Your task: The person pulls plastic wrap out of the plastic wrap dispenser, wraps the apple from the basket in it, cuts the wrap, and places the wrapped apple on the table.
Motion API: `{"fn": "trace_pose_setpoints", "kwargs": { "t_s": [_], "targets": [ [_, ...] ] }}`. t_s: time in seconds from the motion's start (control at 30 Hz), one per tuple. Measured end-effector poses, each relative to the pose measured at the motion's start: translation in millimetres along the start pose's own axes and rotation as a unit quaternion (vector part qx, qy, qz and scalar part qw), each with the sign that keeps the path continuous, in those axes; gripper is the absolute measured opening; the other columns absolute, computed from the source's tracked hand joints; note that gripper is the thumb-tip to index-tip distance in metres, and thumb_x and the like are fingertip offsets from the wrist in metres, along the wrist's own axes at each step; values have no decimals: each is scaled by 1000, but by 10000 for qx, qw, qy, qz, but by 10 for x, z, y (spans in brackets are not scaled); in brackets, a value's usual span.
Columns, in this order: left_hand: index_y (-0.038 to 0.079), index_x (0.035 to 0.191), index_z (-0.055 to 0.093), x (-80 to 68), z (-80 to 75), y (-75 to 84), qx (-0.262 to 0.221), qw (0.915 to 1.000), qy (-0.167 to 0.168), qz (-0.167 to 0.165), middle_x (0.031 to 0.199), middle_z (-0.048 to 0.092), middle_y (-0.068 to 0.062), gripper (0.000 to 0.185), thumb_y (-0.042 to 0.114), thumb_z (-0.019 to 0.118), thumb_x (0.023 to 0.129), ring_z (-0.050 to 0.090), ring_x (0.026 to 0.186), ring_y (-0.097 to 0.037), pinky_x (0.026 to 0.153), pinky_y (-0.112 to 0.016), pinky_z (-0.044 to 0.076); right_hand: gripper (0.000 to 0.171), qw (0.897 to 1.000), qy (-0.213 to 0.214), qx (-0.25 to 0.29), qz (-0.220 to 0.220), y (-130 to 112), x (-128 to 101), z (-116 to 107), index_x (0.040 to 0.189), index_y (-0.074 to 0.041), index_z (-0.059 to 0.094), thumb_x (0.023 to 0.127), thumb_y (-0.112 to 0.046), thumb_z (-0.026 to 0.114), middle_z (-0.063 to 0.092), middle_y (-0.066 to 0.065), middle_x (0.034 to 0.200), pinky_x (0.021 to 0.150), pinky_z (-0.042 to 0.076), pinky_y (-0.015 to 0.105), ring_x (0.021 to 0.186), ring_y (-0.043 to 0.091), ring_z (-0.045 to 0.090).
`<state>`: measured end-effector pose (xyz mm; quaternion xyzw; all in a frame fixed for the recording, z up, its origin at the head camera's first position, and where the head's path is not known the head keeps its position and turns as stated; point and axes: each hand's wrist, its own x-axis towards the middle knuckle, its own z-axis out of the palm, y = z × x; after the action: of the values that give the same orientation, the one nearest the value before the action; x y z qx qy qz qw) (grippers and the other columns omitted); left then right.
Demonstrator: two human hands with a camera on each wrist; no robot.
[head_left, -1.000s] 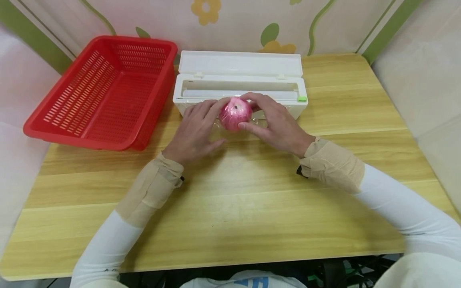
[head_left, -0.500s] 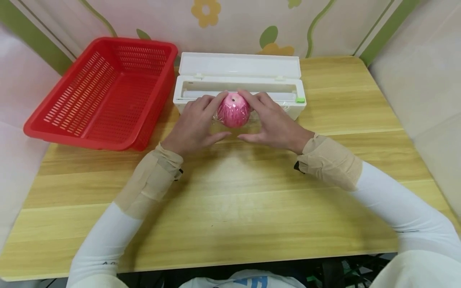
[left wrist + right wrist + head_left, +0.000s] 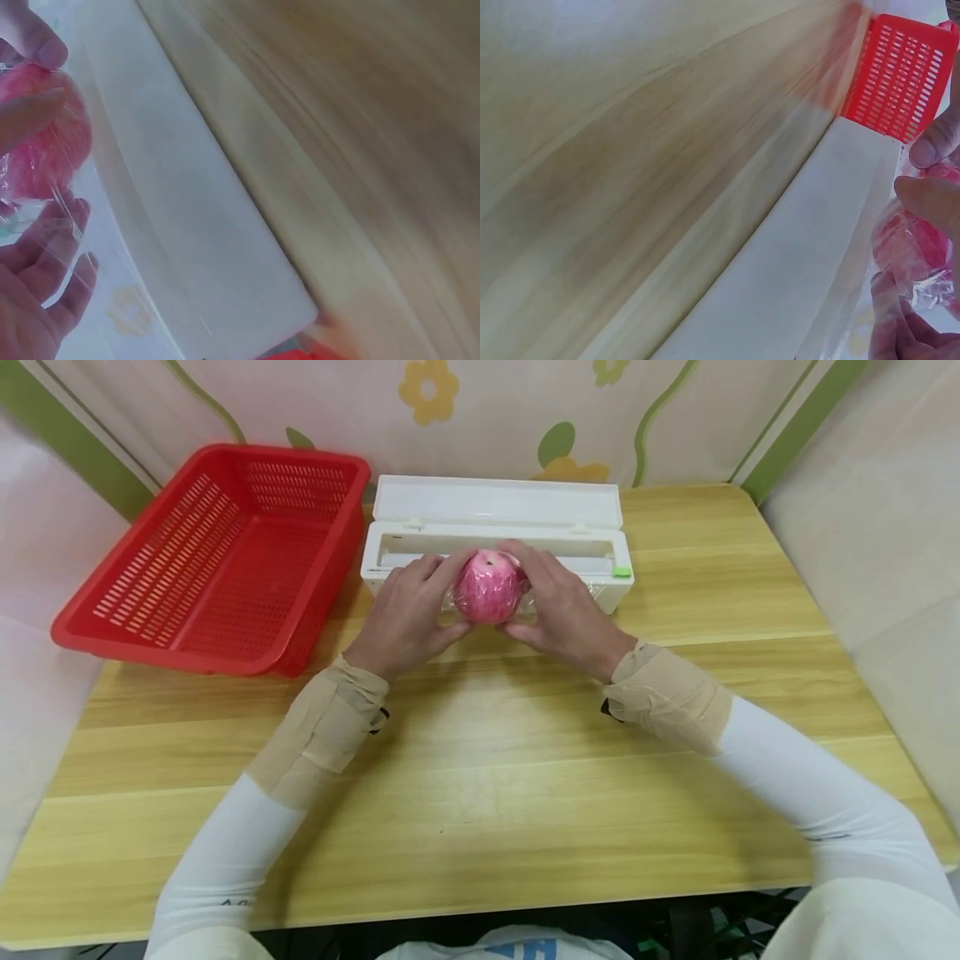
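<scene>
at the far middle of the desk (image 3: 480,760), right against the front wall of the white wrap dispenser (image 3: 495,539), sits the pink apple (image 3: 489,587), stem dimple up, sheathed in clear cling film (image 3: 911,277). it lies dead centre between the two hands: left hand (image 3: 408,614) cups it from its left side, right hand (image 3: 558,610) from its right, fingers of both curled round the fruit and pressing film against the skin. both are gripping it, not just touching. neither arm is nearer; forearms come in as a symmetric v from the near edge, so the apple sits straight ahead of the person and just forward of both palms. apple is round, so no long axis to speak of; the axis that matters is the dispenser's, running left-right across the desk, lid hinged open toward the wall, green slider (image 3: 620,572) at its right end. loose film trails below the fruit toward the fingers, seen in both wrist views, wrinkled and partly bunched; whether it is cut free from the roll i can't tell. red basket (image 3: 217,556) stands just beside the dispenser's left end, on the left hand's side, well apart from the right hand. judgement: any move toward the basket favours the left arm.
</scene>
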<state>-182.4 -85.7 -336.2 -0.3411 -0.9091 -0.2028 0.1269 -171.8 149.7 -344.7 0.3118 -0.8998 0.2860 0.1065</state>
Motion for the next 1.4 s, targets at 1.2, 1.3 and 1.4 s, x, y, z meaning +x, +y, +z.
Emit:
{"fn": "trace_pose_setpoints", "kwargs": {
  "t_s": [1.2,1.3,1.4],
  "targets": [
    [14,156,42,619,-700,94,-2116,9437,-1488,-2060,121,68,-12,82,23,88,88,68,102,-22,89,-33,63,87,9707,-1772,670,1475,-27,691,-823,158,-25,46,83,-29,91,70,6,120,91,57,37,104,21,65],
    [14,157,42,689,-732,85,-2137,9409,-1527,-2138,124,68,-12,83,22,88,88,69,105,-22,91,-31,62,90,9683,-1816,660,1584,-4,752,-869,159,-29,45,83,-32,92,69,8,134,97,58,39,113,22,67],
    [14,158,41,760,-760,77,-2154,9392,-1563,-2171,133,67,-13,84,19,87,88,71,110,-20,92,-29,62,93,9655,-1834,685,1714,21,806,-910,161,-29,43,83,-34,92,64,10,149,103,58,40,121,23,68]
  ]
}}
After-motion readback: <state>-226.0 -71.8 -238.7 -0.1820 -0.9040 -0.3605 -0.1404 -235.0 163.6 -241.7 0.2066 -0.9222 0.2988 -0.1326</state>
